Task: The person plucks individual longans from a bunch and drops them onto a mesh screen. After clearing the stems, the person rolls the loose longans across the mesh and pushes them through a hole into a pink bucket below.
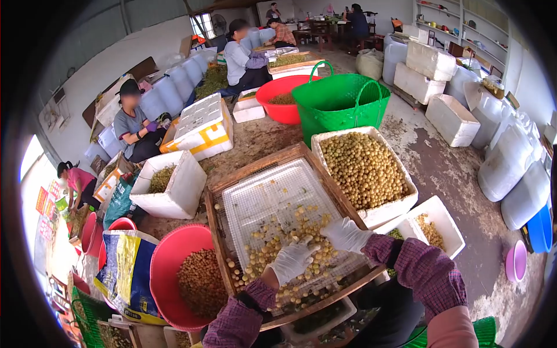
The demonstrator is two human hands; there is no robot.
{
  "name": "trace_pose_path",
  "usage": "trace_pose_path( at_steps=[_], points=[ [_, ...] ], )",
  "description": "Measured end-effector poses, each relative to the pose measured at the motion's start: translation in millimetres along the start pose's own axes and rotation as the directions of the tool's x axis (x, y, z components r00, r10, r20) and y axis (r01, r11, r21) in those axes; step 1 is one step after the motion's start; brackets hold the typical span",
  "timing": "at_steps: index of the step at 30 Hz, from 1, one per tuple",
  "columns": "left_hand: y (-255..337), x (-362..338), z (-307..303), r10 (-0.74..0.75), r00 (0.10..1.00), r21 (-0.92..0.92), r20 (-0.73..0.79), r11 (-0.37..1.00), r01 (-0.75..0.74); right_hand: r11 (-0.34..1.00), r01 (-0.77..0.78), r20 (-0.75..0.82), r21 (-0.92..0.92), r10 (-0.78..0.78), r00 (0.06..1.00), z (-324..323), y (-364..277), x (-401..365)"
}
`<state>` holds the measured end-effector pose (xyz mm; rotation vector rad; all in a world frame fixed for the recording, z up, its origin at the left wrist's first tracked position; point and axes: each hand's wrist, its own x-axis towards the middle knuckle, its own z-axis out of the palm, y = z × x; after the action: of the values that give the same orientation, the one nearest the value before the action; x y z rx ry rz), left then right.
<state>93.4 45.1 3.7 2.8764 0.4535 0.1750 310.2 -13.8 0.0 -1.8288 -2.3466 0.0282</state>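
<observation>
A wooden-framed mesh sieve (307, 155) lies tilted in front of me, with loose small round yellowish fruits (264, 255) spread over its lower half. Both my hands wear thin white gloves and purple checked sleeves. Low over the fruits, my left hand (293, 261) has its fingers curled inward; what they hold, if anything, is hidden. My right hand (347, 234) is just to the right, fingers bent and pressed together above the fruits near the sieve's right rail. Whatever may be in its fingertips cannot be made out.
A foam box of fruits (364, 168) adjoins the sieve's right; a red tub (168, 255) with brownish fruits stands left. Beyond are a green basket (339, 104), a red basin (270, 93) and foam boxes (203, 124). Several people sit working farther back. Plastic barrels (507, 156) line the right wall.
</observation>
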Motion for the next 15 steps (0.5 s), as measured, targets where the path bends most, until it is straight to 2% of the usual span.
trace_pose_path(
  at_steps=[1, 3, 5, 8, 10, 11, 12, 13, 15],
  points=[
    [-17, -6, 12, 0.026, 0.996, -0.011, -0.090, 1.000, -0.028, 0.996, 0.053, -0.010, -0.068, -0.053, 0.999, 10, 2, -1],
    [-36, -20, 5, -0.140, 0.989, -0.039, -0.043, 0.990, 0.138, 0.977, 0.117, -0.006, -0.177, -0.120, 0.993, 8, 1, -2],
    [-35, -19, -11, -0.289, 0.957, -0.037, -0.027, 0.957, 0.288, 0.983, 0.123, 0.009, -0.137, -0.123, 0.992, 3, 2, 1],
    [-20, -9, -17, -0.398, 0.902, -0.365, -0.169, 0.875, 0.318, 0.996, 0.088, 0.030, 0.004, -0.088, 0.996, -6, 0, 6],
    [-11, -2, -14, -0.463, 0.886, -0.660, -0.035, 0.676, 0.327, 0.993, 0.049, 0.032, 0.112, -0.053, 0.998, -18, -6, 9],
    [-3, 3, -19, -0.463, 0.885, -0.790, 0.035, 0.530, 0.308, 0.986, 0.029, 0.030, 0.163, -0.034, 0.999, -29, -15, 10],
    [1, 5, -22, -0.448, 0.888, -0.888, 0.104, 0.361, 0.286, 0.977, 0.006, 0.030, 0.214, -0.013, 0.999, -42, -26, 10],
    [-2, 6, -15, -0.427, 0.883, -0.915, 0.197, 0.243, 0.322, 0.985, 0.012, 0.061, 0.174, -0.023, 0.998, -57, -34, 11],
    [-5, 9, -12, -0.428, 0.883, -0.860, 0.195, 0.358, 0.363, 0.982, 0.063, 0.017, 0.180, -0.068, 0.998, -63, -35, 11]
  ],
)
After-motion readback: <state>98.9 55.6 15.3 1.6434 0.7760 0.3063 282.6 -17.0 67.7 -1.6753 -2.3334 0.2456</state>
